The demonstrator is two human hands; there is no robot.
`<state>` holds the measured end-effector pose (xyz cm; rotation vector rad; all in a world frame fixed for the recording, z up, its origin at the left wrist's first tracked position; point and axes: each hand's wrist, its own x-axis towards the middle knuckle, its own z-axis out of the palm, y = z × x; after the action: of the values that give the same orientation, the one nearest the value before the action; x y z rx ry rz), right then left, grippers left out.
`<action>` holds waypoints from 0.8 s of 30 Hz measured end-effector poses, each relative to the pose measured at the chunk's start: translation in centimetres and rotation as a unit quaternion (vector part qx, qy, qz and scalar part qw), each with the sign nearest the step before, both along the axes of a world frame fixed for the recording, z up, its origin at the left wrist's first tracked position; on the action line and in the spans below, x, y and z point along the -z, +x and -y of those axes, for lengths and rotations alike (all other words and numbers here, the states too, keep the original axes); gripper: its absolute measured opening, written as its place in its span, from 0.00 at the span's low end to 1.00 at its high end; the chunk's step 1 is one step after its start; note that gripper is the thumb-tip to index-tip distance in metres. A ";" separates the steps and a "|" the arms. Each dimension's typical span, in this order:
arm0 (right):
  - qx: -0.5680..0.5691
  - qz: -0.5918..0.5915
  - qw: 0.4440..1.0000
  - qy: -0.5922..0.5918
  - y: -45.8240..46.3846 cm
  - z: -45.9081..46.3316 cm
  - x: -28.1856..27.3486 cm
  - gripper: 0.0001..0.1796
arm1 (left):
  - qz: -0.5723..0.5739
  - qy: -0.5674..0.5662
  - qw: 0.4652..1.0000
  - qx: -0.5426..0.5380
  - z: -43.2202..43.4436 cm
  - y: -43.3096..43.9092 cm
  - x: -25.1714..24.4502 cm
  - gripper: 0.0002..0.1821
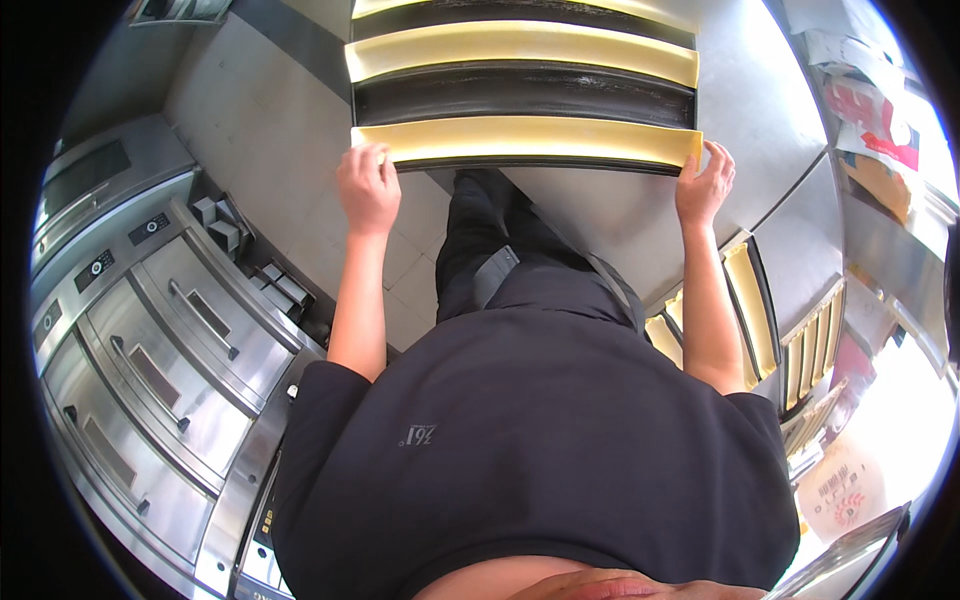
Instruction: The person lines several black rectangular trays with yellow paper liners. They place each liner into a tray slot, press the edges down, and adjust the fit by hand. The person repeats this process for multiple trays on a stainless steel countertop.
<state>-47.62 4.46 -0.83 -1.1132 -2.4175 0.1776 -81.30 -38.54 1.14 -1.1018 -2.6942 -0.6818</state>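
A dark channelled baking tray lies before me with yellow strips, apparently liners, along several of its channels. My left hand is at the near left corner, its fingers on the end of the nearest yellow strip. My right hand is at the other end of that strip, thumb on its inner face and fingers outside the tray's corner. Both hands touch the strip's ends; whether they also grip the tray's rim is hard to tell. The tray's far part runs out of view.
A steel deck oven with closed doors stands at the left. More trays with yellow strips are at the right, below a steel worktop. Bags lie beyond it. Small metal tins sit on a low rack by the oven.
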 end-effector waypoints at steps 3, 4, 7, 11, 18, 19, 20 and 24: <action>-0.039 0.076 0.996 0.011 0.6 1.6 -1.2 0.16 | 0.007 -0.019 0.998 0.053 0.3 2.1 0.9 0.12; -0.059 0.096 0.993 0.024 0.6 2.0 -1.7 0.14 | 0.031 -0.035 0.998 0.045 0.6 2.8 1.4 0.15; -0.125 0.098 0.987 0.015 1.0 3.1 -1.9 0.16 | 0.014 -0.037 0.998 0.039 0.9 3.9 2.3 0.17; -0.114 0.146 0.983 0.003 1.4 4.0 -1.1 0.22 | 0.025 -0.055 0.997 0.042 0.8 4.2 2.7 0.18; -0.105 0.168 0.980 -0.020 -0.1 3.9 -1.7 0.25 | 0.026 -0.092 0.995 0.018 1.4 3.9 2.2 0.20; -0.108 0.166 0.980 -0.014 -0.1 3.9 -1.8 0.25 | 0.021 -0.110 0.994 0.005 1.4 3.9 2.1 0.21; -0.111 0.165 0.980 -0.009 0.2 3.6 -2.2 0.26 | 0.016 -0.129 0.991 -0.010 1.3 3.9 2.1 0.21; -0.108 0.174 0.978 -0.033 0.5 3.8 -0.9 0.29 | 0.012 -0.124 0.992 -0.008 1.4 3.7 2.8 0.23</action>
<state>-47.15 0.68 0.05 -0.9738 -2.8651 0.1412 -77.62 -39.97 -1.67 -1.1299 -2.8643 -0.3666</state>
